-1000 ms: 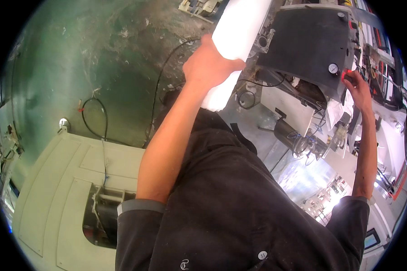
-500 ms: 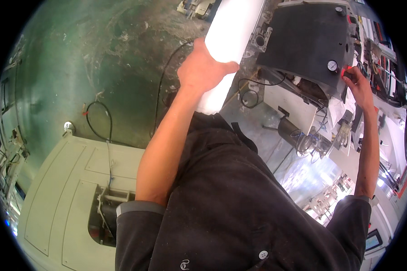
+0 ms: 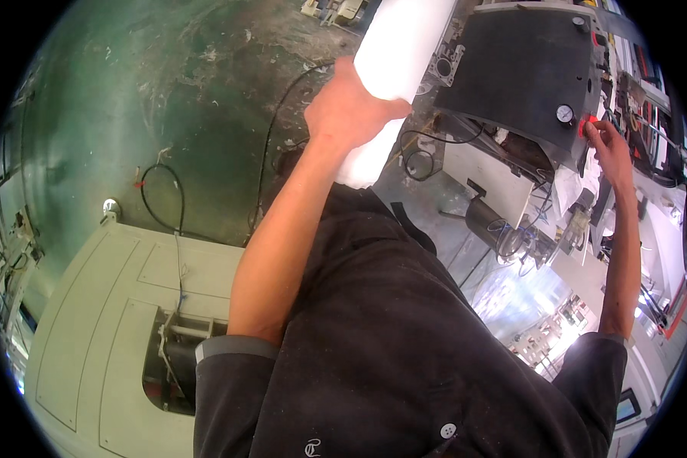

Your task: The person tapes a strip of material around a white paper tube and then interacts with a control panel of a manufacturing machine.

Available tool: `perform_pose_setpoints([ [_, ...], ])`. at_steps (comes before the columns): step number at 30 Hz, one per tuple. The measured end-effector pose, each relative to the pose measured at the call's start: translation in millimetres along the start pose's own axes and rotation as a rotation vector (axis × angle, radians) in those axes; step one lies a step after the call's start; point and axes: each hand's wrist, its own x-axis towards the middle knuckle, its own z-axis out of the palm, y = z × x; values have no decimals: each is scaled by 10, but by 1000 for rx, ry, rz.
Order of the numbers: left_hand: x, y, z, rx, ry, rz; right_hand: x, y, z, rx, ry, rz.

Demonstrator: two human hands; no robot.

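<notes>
A long white roll (image 3: 404,53) slants up and away from my body, its near end by my waist. My left hand (image 3: 351,107) is closed around its near part, the thumb lying across the top and the other fingers hidden along the left side. Far out to the right, my right hand (image 3: 611,153) has its thumb and fingertips closed at a red knob (image 3: 586,126) on the edge of a dark machine panel (image 3: 519,76). A round pressure gauge (image 3: 564,114) sits just left of that knob, and a second gauge (image 3: 580,24) is farther up the panel.
A pale green machine cabinet (image 3: 122,298) stands at lower left, with an opening in its top. Black cable (image 3: 263,153) runs over the green floor (image 3: 130,99). Under the panel are a dark cylinder (image 3: 492,227) with tubing and a white plate (image 3: 488,168).
The view has shifted slightly. My left hand still grips the white roll. The fingers of my right hand have shifted a little at the red knob, and more of its red shows.
</notes>
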Motion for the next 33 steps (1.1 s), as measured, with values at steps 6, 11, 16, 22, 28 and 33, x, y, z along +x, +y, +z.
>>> perform_pose_setpoints([
  [6,-1,3,10,-4,1,5,-35,104,47,-96,61,-195],
  [11,-9,13,-12,0,1,-1,-73,36,26,-96,58,-294],
  [16,1,2,3,-9,-4,10,-53,107,18,-91,59,-280],
  [22,13,-13,19,11,-13,-9,-51,87,26,-38,24,-229],
  [28,3,3,-3,14,-12,-5,-88,-11,0,-17,16,-204],
  [33,22,-19,14,3,-7,0,-49,32,-20,3,-37,-166],
])
